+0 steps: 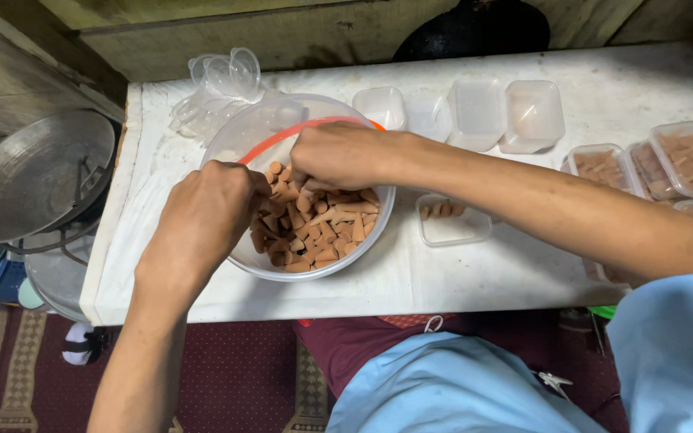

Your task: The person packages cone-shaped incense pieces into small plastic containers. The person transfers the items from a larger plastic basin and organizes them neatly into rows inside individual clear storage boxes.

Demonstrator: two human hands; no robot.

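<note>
Both hands, L & R, in bowl nr bench left edge, grip state cannot tell; cones may spill if bowl tips.

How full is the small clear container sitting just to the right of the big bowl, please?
Nearly empty: the small clear container holds only a few brown cones along its far edge, and its bare bottom shows elsewhere.
</note>
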